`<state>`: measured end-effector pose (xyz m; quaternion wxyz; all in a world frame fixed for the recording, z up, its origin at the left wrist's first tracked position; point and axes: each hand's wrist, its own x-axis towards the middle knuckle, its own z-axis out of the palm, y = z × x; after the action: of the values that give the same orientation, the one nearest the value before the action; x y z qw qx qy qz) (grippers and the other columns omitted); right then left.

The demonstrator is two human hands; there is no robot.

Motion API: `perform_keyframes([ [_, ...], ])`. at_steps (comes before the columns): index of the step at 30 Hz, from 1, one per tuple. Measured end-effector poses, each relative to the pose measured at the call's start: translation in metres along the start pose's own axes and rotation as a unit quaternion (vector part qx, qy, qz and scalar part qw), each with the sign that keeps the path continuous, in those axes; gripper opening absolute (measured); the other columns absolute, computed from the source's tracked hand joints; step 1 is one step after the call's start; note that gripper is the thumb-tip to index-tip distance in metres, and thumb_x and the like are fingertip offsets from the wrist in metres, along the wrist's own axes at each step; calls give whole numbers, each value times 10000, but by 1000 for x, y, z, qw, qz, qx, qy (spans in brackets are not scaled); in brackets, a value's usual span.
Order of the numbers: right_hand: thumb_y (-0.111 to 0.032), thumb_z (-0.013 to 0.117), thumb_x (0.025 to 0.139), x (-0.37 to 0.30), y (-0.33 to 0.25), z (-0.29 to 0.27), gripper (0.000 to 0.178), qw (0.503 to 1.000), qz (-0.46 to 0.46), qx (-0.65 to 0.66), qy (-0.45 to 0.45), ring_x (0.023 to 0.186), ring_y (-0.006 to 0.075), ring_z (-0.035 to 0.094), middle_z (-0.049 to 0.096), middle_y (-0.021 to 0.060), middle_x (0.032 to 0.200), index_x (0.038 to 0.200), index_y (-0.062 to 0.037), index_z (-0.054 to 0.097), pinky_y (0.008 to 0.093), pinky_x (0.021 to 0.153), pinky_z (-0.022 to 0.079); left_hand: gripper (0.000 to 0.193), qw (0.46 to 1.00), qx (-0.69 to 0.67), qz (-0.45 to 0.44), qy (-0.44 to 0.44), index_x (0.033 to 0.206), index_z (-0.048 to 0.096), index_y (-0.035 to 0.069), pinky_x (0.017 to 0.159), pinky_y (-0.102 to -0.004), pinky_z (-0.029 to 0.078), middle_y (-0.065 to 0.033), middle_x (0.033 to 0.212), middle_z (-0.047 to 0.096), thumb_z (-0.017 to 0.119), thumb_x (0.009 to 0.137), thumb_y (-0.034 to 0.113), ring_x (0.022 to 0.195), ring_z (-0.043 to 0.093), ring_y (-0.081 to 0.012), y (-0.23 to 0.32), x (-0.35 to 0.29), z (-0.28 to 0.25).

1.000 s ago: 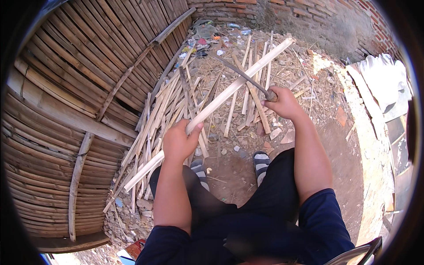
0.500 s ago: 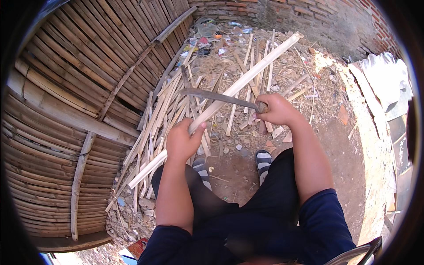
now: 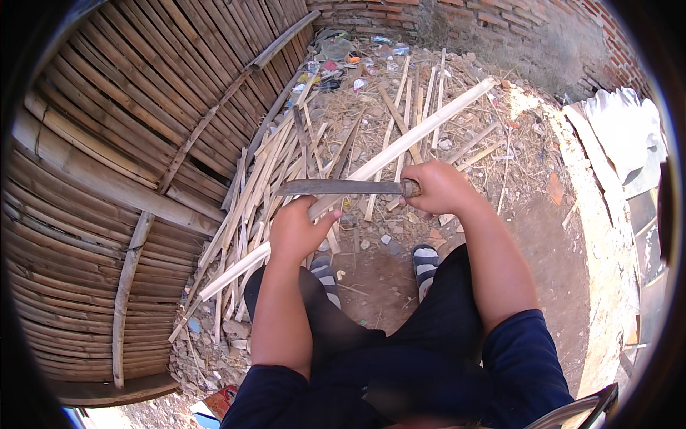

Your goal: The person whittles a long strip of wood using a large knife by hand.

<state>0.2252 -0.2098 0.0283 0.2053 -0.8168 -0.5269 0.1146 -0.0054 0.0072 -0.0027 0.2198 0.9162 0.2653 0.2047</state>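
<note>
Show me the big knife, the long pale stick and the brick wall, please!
Big knife (image 3: 343, 187): head view, middle of its blade.
Long pale stick (image 3: 421, 134): head view, its upper stretch, past the blade.
Brick wall (image 3: 493, 23): head view, its bricks near the picture's top.

Dirt grd. (image 3: 532, 250) w/ pale wood strips (image 3: 246, 207) piled on L; also dry straw (image 3: 350, 107), sm. stones (image 3: 386, 239), reddish shard (image 3: 555, 187), plastic litter (image 3: 359, 84) at far end.
</note>
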Motion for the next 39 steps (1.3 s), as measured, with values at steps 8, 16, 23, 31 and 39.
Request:
perform_keyframes([
  [8, -305, 846, 863, -2, 56, -11, 370, 964, 184, 84, 175, 915, 429, 723, 742, 251, 949, 1078, -24, 739, 504, 831, 559, 400, 999, 22, -36, -20, 988, 760, 29, 733, -486, 559, -205, 828, 742, 852, 887, 405, 787, 725, -408, 8, 5, -5],
  [16, -245, 864, 836, 2, 13, 3, 296, 1000, 17, 3, 7, 833, 427, 704, 716, 213, 840, 971, -35, 704, 492, 749, 539, 401, 998, 19, -51, -40, 1005, 758, 24, 735, -486, 558, -209, 833, 743, 843, 894, 400, 797, 728, -410, 11, 4, -5],
  [23, -310, 844, 869, 3, 48, -9, 335, 982, 116, 77, 125, 898, 426, 726, 743, 233, 922, 1054, -51, 739, 505, 811, 561, 392, 999, -8, -33, 7, 983, 753, 21, 730, -483, 554, -206, 824, 737, 842, 895, 393, 790, 721, -412, 2, 4, -3],
  [31, -297, 837, 865, -3, 43, -7, 344, 990, 102, 41, 83, 918, 427, 726, 740, 232, 915, 1075, -41, 742, 512, 825, 558, 375, 1000, 15, -4, -2, 960, 755, 40, 724, -492, 549, -191, 805, 733, 838, 898, 401, 780, 718, -408, 4, 6, -1],
  [39, -247, 885, 819, 3, 27, 5, 324, 998, 6, 28, 50, 829, 400, 712, 727, 205, 860, 1000, -30, 726, 476, 765, 547, 386, 999, 12, -42, -28, 950, 760, 48, 728, -490, 555, -184, 790, 729, 830, 902, 425, 783, 726, -398, 5, 3, -7],
])
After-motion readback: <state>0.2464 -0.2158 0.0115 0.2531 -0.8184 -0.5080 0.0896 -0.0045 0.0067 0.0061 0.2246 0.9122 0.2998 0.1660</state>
